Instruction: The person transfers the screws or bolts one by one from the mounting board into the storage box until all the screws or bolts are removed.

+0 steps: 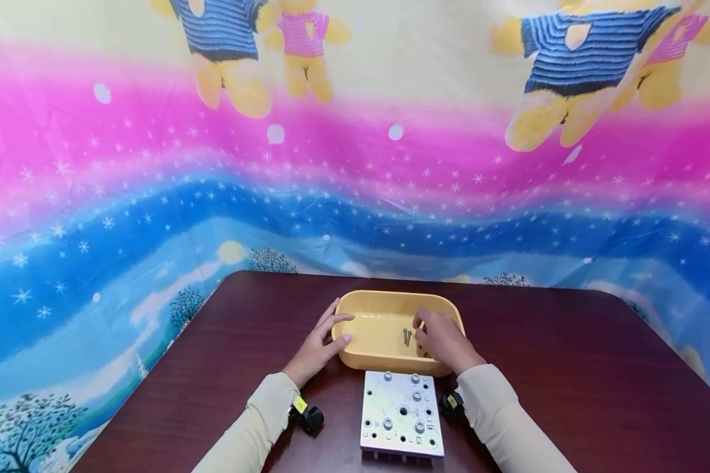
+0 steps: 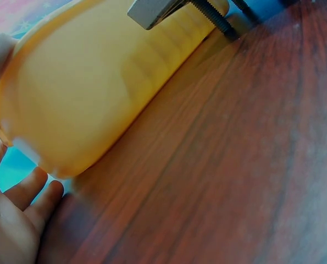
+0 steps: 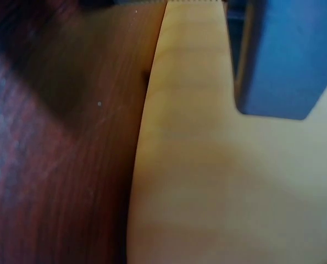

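Note:
A yellow plastic bin (image 1: 378, 361) stands on the table. My left hand (image 1: 315, 351) grips its left end, thumb and forefinger over the rim and other fingers outside. The left wrist view shows fingertips (image 2: 45, 201) against the bin's outer wall. My right hand (image 1: 444, 338) reaches over the right rim into the bin, its fingers bent downward. Whether anything is between those fingertips is hidden. Two small screws (image 1: 407, 337) lie on the bin floor just left of them. Nearer me sits a silvery metal plate (image 1: 396, 410) with holes and several socket-head bolts standing in it.
Threaded bolt ends (image 2: 218, 22) stick out below the plate. The dark red wooden table (image 1: 568, 368) reaches back to a printed cloth backdrop (image 1: 355, 164). Black wrist cameras (image 1: 310, 419) sit at both cuffs, the right one close beside the plate.

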Available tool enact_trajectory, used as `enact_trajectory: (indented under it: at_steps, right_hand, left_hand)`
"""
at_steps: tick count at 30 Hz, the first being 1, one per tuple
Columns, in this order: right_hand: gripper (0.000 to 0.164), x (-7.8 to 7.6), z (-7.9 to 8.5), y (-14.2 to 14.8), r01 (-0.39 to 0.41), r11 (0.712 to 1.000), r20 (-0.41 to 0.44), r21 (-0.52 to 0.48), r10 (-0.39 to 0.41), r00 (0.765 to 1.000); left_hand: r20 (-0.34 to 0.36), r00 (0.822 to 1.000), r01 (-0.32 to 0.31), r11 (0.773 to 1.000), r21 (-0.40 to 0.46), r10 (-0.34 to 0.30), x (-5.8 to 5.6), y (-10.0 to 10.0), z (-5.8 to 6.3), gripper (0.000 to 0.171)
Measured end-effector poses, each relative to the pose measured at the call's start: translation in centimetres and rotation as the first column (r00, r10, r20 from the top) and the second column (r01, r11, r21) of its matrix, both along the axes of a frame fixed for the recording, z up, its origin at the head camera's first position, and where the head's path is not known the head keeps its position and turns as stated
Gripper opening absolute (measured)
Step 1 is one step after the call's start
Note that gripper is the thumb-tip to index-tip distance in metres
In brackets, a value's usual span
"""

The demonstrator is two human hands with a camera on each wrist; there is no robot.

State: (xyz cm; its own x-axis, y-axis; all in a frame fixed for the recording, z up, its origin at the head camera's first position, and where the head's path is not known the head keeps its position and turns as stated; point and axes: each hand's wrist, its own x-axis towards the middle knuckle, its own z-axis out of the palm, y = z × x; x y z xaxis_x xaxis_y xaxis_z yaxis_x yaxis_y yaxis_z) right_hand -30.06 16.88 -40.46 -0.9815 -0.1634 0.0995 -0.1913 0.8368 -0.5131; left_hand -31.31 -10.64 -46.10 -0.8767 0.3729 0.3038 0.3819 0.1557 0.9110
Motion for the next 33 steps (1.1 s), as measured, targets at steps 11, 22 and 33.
enact_trajectory:
  at_steps: [11, 22, 33]
  right_hand:
    - [0.01, 0.3, -0.4, 0.0, 0.008, 1.0, 0.006, -0.02, -0.008, 1.0]
    - [0.011, -0.1, 0.2, 0.3, -0.029, 0.998, -0.081, -0.063, 0.024, 0.996]
    - [0.013, 1.1, 0.7, 1.2, -0.161, 0.982, -0.446, -0.096, 0.103, 0.889]
  left_hand:
    - [0.011, 1.0, 0.005, 1.0, 0.013, -0.005, 0.1, 0.0, -0.4, 0.043]
    - [0.003, 1.0, 0.026, 1.0, -0.006, -0.026, 0.2, 0.0, 1.0, 0.045]
    - [0.02, 1.0, 0.021, 1.0, -0.021, -0.02, 2.3, 0.0, 3.1, 0.046]
